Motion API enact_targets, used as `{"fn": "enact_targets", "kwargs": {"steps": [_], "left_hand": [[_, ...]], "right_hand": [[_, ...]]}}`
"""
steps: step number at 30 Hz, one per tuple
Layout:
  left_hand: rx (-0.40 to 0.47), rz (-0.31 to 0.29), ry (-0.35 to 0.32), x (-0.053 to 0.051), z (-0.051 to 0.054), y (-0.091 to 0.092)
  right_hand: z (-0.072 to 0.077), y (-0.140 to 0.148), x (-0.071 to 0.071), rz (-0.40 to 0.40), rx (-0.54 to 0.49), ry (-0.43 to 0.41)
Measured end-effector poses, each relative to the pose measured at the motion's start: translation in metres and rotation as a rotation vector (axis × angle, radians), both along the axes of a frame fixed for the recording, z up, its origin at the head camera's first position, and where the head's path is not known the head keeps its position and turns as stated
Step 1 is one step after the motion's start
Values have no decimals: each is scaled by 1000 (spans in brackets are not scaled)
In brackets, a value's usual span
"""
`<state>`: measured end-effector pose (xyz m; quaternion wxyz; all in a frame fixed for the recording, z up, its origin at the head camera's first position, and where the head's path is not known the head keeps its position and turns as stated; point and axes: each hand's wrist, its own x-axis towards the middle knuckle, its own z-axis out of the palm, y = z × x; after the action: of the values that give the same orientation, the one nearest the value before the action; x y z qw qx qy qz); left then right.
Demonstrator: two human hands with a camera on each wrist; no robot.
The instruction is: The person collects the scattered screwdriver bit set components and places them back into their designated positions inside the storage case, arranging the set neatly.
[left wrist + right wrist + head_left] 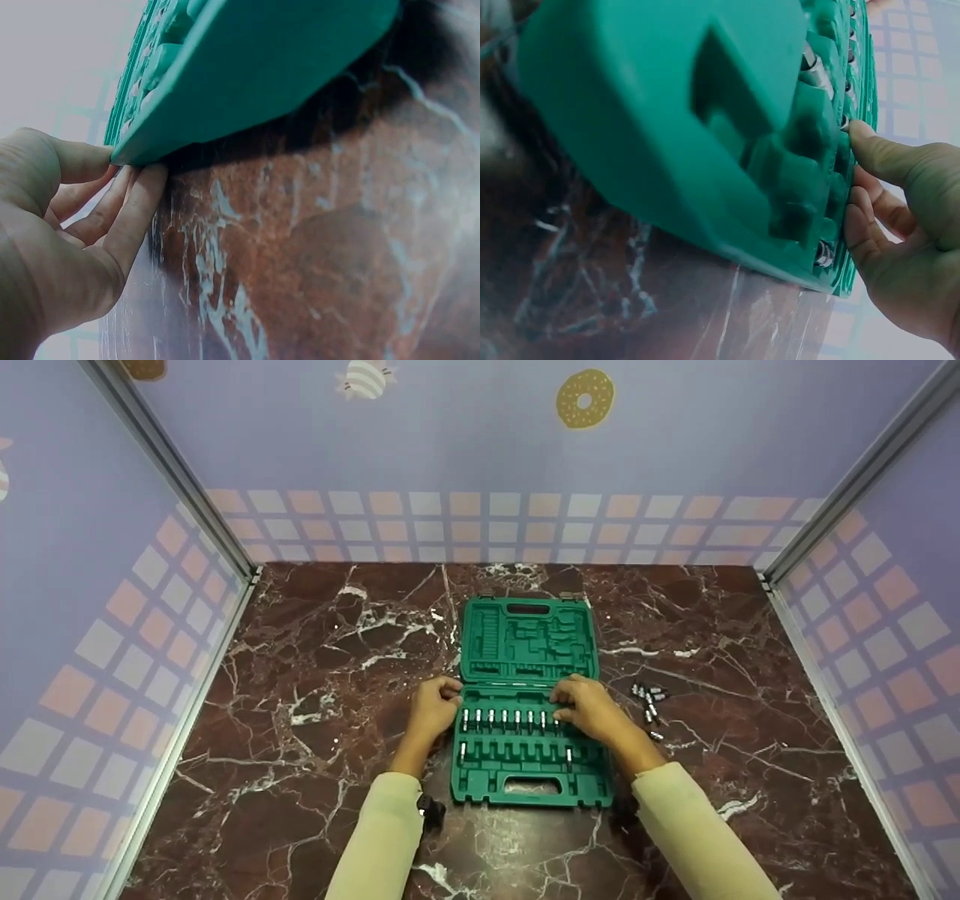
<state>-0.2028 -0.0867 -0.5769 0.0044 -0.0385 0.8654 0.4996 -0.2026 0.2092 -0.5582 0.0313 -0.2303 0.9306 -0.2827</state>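
Observation:
A green moulded tool case (532, 793) lies unfolded on the table, its recessed lid (529, 637) at the far side. My left hand (435, 706) holds the case's left edge; in the left wrist view, the thumb (86, 161) and fingertips meet that edge. My right hand (592, 709) is over the right part of the tray. Its thumb (881, 154) presses a silver bit socket (845, 121), while the other fingers bend against the case. Several bit sockets (504, 721) stand in the upper row. In the lower row, one (463, 752) sits at left and another (569, 756) toward the right.
Several loose bit sockets (649, 706) lie in a small pile on the marble-patterned table (315, 780), right of the case. Patterned panels (480, 450) enclose the back and both sides. A dark device (430, 811) is at the left sleeve.

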Motion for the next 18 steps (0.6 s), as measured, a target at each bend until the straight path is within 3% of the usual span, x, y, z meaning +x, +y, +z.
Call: {"fn": "enact_targets", "kwargs": {"steps": [18], "left_hand": [[-10, 2, -30, -1, 2, 1]], "right_hand": [[-5, 5, 17, -56, -44, 83]]}}
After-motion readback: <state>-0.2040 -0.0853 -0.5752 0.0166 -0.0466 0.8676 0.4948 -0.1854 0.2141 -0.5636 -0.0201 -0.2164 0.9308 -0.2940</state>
